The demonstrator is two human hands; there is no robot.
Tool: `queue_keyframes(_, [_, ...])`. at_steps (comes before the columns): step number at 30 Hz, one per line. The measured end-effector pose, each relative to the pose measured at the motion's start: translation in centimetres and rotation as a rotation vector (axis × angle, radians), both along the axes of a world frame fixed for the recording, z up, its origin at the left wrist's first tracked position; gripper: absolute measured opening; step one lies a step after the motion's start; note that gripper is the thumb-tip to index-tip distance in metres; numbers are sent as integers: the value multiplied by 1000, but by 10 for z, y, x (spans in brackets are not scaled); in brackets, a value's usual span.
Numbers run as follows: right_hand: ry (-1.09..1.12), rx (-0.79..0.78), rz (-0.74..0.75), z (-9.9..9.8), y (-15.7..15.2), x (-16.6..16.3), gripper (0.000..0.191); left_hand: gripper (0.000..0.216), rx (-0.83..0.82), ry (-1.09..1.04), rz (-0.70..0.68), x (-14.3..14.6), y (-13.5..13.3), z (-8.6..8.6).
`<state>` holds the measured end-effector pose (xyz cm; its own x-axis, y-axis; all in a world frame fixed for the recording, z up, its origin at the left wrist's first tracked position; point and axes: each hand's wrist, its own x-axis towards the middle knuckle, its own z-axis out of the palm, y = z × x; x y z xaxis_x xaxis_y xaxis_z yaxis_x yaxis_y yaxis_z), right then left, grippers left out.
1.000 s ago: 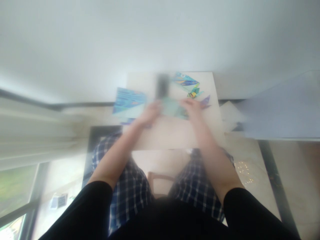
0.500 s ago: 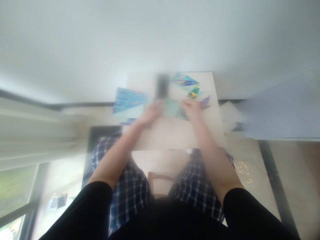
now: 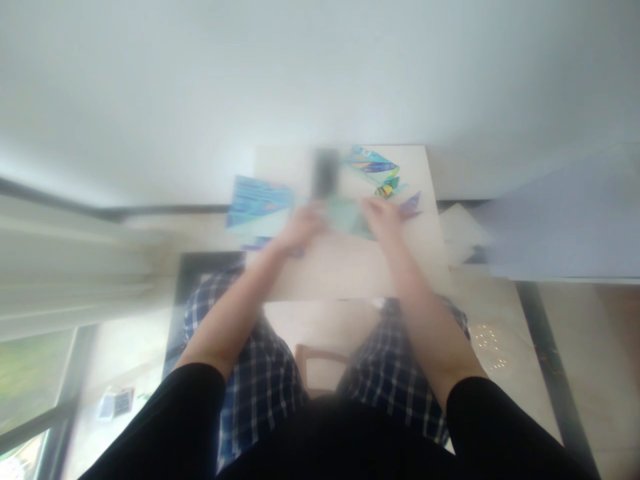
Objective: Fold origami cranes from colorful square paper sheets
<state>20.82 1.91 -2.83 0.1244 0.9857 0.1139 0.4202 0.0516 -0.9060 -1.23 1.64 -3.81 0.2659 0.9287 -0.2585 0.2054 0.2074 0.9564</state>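
A pale green sheet of paper (image 3: 344, 215) lies on the white table (image 3: 340, 273) between my hands, with a darker green part showing at its right. My left hand (image 3: 306, 223) is at the sheet's left edge; its fingers are smeared by blur. At the right end, my right hand (image 3: 381, 212) pinches the paper with bent fingers. A dark, blurred rectangular object (image 3: 325, 172), perhaps a phone, is just beyond the sheet. Blue patterned paper (image 3: 260, 203) lies left of my left hand. Beside my right hand sits a purple folded paper piece (image 3: 411, 205).
Colourful folded paper (image 3: 373, 162) and a small yellow-green folded piece (image 3: 387, 188) lie at the table's back right. A white wall (image 3: 320, 73) rises behind the table. To the right stands a pale panel (image 3: 565, 220). My knees in checked cloth are under the near edge.
My hands stay in nearly the same places. The fingers of my right hand have shifted slightly on the green paper, and the other things have not moved.
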Motion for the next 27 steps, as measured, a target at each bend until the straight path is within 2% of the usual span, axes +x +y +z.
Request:
queue_keyframes(5, [-69, -187, 127, 8, 2, 9, 51, 52, 12, -4, 5, -1, 1, -2])
queue_keyframes(9, [-152, -178, 133, 13, -1, 7, 58, 53, 50, -21, -25, 3, 0, -1])
queue_keyframes(13, [-195, -161, 189, 10, -6, -2, 58, 51, 140, 2, -27, 9, -2, 0])
queue_keyframes(17, [-220, -187, 261, 8, -11, -13, 57, 51, 105, 116, 40, 11, -3, 4])
queue_keyframes(21, [-249, -180, 292, 12, -12, -14, 56, 45, 63, 143, -22, 10, -6, 8])
queue_keyframes(27, [-286, -204, 338, 12, -12, -11, 47, 37, 126, 39, -54, 10, -7, 6])
